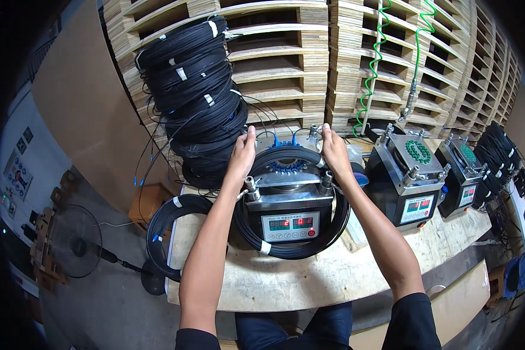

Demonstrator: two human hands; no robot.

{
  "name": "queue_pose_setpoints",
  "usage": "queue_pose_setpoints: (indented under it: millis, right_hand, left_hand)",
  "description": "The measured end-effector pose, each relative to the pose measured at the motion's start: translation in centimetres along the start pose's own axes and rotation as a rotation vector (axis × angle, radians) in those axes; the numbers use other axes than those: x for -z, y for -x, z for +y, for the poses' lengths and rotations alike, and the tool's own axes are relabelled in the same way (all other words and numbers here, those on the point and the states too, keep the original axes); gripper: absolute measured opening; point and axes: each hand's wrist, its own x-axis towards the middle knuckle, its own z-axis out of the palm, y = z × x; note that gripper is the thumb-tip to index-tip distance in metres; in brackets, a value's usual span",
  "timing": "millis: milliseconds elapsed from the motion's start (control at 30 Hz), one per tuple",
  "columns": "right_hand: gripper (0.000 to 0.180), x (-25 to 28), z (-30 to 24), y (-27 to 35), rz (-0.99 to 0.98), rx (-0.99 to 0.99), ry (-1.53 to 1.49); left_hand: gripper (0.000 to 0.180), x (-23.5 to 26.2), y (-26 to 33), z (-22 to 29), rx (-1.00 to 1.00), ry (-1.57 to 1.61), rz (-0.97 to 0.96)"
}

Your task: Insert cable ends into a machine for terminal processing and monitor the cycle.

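Note:
A black polishing machine [266,205] with a red-digit display stands in front of me, a metal plate on its top. Blue fibre connectors [287,169] ring the round fixture on that plate. A coil of black cable [293,252] loops around the machine, its upper part lying across the fixture. My left hand [242,154] is closed at the far left corner of the plate, my right hand [336,154] at the far right corner beside a metal corner post [314,131]. Thumbs point up; the other fingers are mostly hidden, with whatever they grip. Two nearer corner clamps [251,188] show between my forearms.
A tall stack of black cable coils [195,93] rises at the far left of the wooden table [262,286]. Another coil [156,230] hangs over its left edge. Two similar machines [411,175] stand to the right. Wooden pallets [274,67] are behind; a fan [79,242] stands left.

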Motion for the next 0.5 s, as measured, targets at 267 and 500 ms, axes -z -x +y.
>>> queue_pose_setpoints:
  millis: [267, 500]
  right_hand:
    - [0.068, -0.1, 0.2, -0.3, -0.034, 0.032, 0.010]
    - [0.071, -0.9, 2.3, -1.0, 0.074, 0.174, -0.148]
  left_hand:
    - [0.097, -0.1, 1.6, 1.3, -0.006, -0.013, 0.049]
    - [0.096, -0.4, 1.2, 1.4, 0.011, -0.008, 0.048]
